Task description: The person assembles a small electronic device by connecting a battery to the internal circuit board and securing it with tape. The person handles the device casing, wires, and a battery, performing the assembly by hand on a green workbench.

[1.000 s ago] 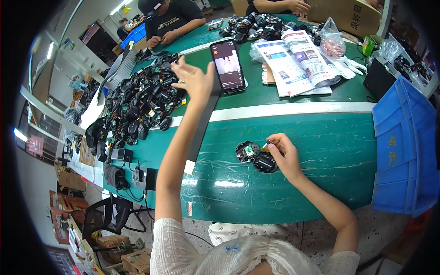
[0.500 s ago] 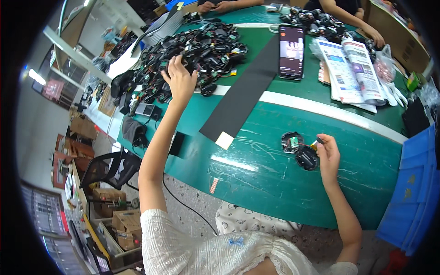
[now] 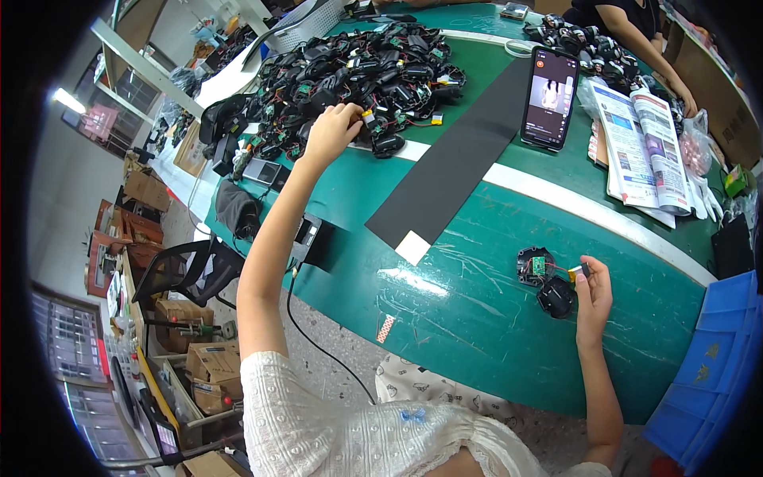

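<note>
1. from where i sit, my head camera is filled mostly by the green workbench, its surface scratched and shiny, with a white band running across it.
2. on its far left i see a broad heap of black casings, tangled with green circuit boards and red wires.
3. at my lower right a blue bin stands at the bench's edge.
4. a long black strip lies aslant over the white band, a pale square on its near end.
5. beyond, on the right, i have a curled magazine on printed sheets; past them a co-worker's arm reaches down beside a far pile of small dark and white parts.
6. a phone with a lit screen is just beside the strip's far part.
7. my left hand is at the heap's near edge, fingers bent; a yellow-ended piece shows by the fingertips, and i cannot tell whether they grip it.
8. my right hand is narrow, thumb and fingers pinching a small part.
9. the opened casing lies just left of that hand: a round half with a green board, and a black half touching or nearly touching it.
10. the small part is yellow and white at its left end; red wire runs toward it from the round half.
</note>
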Available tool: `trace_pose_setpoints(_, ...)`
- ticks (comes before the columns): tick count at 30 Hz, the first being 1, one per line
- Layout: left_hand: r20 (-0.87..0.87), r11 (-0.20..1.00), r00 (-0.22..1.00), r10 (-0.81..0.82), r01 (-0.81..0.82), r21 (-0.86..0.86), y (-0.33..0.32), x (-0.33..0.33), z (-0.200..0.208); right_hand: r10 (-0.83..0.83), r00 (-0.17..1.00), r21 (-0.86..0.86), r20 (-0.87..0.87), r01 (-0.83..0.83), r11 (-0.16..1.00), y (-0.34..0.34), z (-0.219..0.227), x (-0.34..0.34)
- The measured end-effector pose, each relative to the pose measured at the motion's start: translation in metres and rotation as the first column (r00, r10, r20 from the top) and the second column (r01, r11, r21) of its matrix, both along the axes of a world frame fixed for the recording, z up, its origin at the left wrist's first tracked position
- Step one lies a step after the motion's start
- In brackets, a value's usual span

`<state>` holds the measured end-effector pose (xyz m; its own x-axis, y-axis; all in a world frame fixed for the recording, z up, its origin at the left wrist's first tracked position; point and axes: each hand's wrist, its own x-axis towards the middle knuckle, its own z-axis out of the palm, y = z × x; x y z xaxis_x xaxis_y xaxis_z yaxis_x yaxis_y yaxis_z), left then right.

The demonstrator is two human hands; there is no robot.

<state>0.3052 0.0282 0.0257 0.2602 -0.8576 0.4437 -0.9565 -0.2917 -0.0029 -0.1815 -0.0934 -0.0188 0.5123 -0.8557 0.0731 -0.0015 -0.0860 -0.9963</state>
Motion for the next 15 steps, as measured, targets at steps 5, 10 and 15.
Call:
trace_pose_setpoints(5,0.139,0.985,0.986,0.091,-0.069,-0.156,0.03,-0.025,0.021,-0.007,1.0,-0.026,-0.013,0.006,1.0,-0.003,-0.003,0.001)
trace_pose_setpoints(10,0.109,0.98,0.974,0.198,-0.193,-0.055,0.07,-0.061,0.019,-0.041,0.999,-0.066,0.003,0.041,0.997,-0.003,-0.008,0.003)
trace_pose_setpoints(15,0.127,0.933,0.959,0.252,-0.206,-0.295,0.108,-0.112,0.013,-0.058,0.998,-0.075,0.015,0.059,0.995,-0.003,-0.015,-0.003)
